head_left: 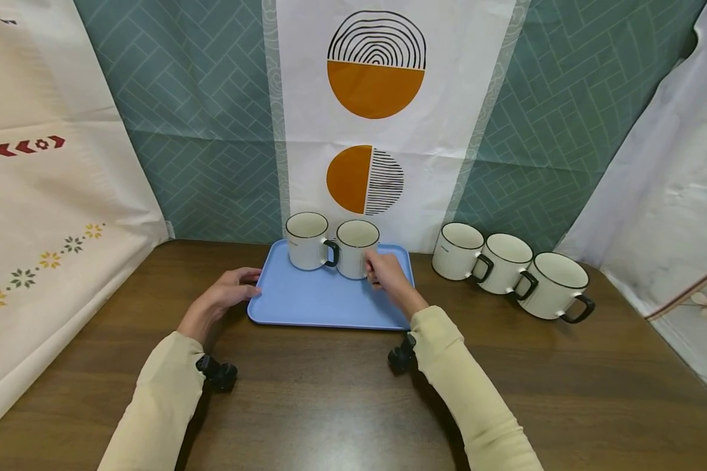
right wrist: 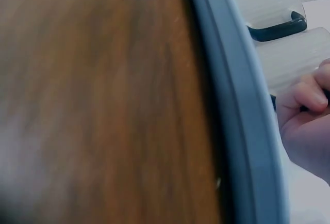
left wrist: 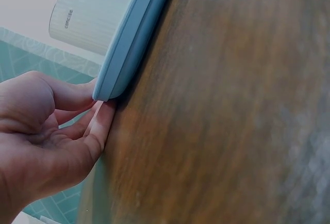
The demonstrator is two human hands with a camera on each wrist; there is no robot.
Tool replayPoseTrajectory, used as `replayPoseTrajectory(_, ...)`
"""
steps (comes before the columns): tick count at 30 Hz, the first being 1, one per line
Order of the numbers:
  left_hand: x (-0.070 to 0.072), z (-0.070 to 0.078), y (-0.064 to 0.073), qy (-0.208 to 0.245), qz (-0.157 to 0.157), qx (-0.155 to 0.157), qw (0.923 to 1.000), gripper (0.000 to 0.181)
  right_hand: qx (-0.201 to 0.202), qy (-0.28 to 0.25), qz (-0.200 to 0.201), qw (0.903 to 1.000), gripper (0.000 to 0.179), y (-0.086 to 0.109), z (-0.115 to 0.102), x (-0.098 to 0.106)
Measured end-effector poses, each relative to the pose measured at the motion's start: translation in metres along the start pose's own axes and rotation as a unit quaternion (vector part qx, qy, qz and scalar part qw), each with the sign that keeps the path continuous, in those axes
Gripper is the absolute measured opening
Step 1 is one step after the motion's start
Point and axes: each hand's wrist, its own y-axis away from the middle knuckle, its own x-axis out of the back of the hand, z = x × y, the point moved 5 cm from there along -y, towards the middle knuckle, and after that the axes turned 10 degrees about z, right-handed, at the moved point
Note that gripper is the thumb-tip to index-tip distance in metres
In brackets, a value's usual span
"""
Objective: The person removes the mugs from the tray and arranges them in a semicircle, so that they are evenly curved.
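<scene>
Two white mugs with dark rims and black handles stand side by side at the back of a blue tray [head_left: 306, 304]. My right hand [head_left: 387, 273] grips the handle of the right-hand mug [head_left: 353, 252], its fingers curled round it and hiding most of it. In the right wrist view that hand [right wrist: 309, 126] shows just beyond the tray's rim. The left-hand mug [head_left: 304, 245] has its handle turned toward the other one. At the tray's left edge, my left hand [head_left: 231, 290] pinches the rim; the left wrist view shows fingertips [left wrist: 105, 115] under it.
Three more white mugs stand in a slanting row to the right of the tray: a left one [head_left: 456, 252], a middle one [head_left: 505, 261] and a right one [head_left: 554, 284]. The brown wooden table [head_left: 306, 392] ends at a patterned cloth backdrop [head_left: 212, 163].
</scene>
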Motion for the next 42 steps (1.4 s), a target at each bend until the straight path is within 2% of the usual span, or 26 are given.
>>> replayPoseTrajectory(6,0.000,0.000,-0.001,0.004,-0.004,-0.003,1.0000,0.056,0.023,-0.004,-0.050,0.9985,0.045,0.007,-0.001,0.008)
replayPoseTrajectory(11,-0.001,0.000,0.000,0.004,0.000,-0.006,1.0000,0.055,0.053,-0.008,-0.080,0.9954,0.047,0.017,-0.005,0.021)
replayPoseTrajectory(15,-0.004,0.001,-0.001,0.012,-0.005,-0.007,0.9999,0.056,0.073,-0.002,-0.091,0.9932,0.047,0.030,-0.003,0.043)
replayPoseTrajectory(19,-0.005,0.001,-0.001,0.014,-0.005,-0.006,0.9999,0.056,0.074,0.002,-0.099,0.9924,0.048,0.048,-0.004,0.066)
replayPoseTrajectory(25,-0.001,0.002,0.001,0.009,-0.003,-0.005,0.9999,0.055,0.072,-0.002,-0.101,0.9923,0.049,0.073,-0.014,0.095)
replayPoseTrajectory(30,0.001,0.003,0.002,0.008,-0.006,-0.007,0.9999,0.055,0.094,-0.007,-0.104,0.9901,0.050,0.091,-0.023,0.116)
replayPoseTrajectory(33,0.001,0.003,0.002,0.006,-0.005,-0.009,0.9999,0.055,0.109,-0.006,-0.117,0.9871,0.049,0.098,-0.026,0.129)
replayPoseTrajectory(42,0.000,-0.001,0.003,0.009,-0.004,0.001,0.9999,0.056,0.103,-0.022,-0.125,0.9866,0.043,0.114,-0.021,0.179)
